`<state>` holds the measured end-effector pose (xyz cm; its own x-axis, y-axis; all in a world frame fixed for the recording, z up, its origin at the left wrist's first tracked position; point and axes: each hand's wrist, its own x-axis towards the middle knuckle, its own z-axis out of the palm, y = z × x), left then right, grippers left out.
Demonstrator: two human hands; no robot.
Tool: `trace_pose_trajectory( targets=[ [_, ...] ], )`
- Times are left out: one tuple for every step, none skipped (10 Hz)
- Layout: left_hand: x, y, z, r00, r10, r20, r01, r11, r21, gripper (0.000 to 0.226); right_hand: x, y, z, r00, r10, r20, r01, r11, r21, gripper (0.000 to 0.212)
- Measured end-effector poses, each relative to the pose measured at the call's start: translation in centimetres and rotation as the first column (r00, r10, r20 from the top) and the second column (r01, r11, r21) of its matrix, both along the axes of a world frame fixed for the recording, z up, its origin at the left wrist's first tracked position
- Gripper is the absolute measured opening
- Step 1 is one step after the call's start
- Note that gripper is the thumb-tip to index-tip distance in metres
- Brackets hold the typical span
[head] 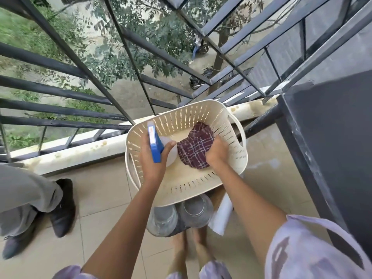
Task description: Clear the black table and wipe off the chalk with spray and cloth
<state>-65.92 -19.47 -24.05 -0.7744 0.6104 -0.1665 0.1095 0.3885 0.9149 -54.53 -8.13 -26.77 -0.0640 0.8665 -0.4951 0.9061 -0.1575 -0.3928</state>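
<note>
A cream perforated basket (233, 156) sits in front of me, resting on some jars. My left hand (154, 162) reaches into it and grips a spray bottle (155, 144) with a blue trigger head and a white body. My right hand (216, 153) is inside the basket too, closed on a maroon checked cloth (194, 148) that lies bunched on the basket floor. The black table (332, 137) stands to the right; only its dark top and edge show.
Two clear jars (181, 216) and a white sheet (221, 216) lie under the basket. Another person's legs and dark shoes (62, 208) stand at the left. A metal railing (60, 91) and a low ledge (80, 152) bound the balcony ahead. My bare feet show below.
</note>
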Motion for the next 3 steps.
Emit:
trace_pose_trajectory(
  targets=[
    [-0.2,-0.3,0.0,0.999,-0.045,0.001,0.045,0.996,-0.074,0.065,0.3,-0.3,0.5,1.000,-0.004,-0.030,0.004,1.000,-0.017,0.031],
    [-0.4,-1.0,1.2,0.997,-0.021,0.077,0.028,0.995,-0.098,0.077,1.0,-1.2,3.3,0.984,0.028,-0.175,-0.010,0.995,0.098,0.032],
    [0.4,-1.8,2.8,0.990,0.063,0.127,-0.063,0.998,-0.009,0.074,1.7,-2.8,5.4,0.947,0.099,-0.307,-0.014,0.963,0.269,0.032]
  ],
)
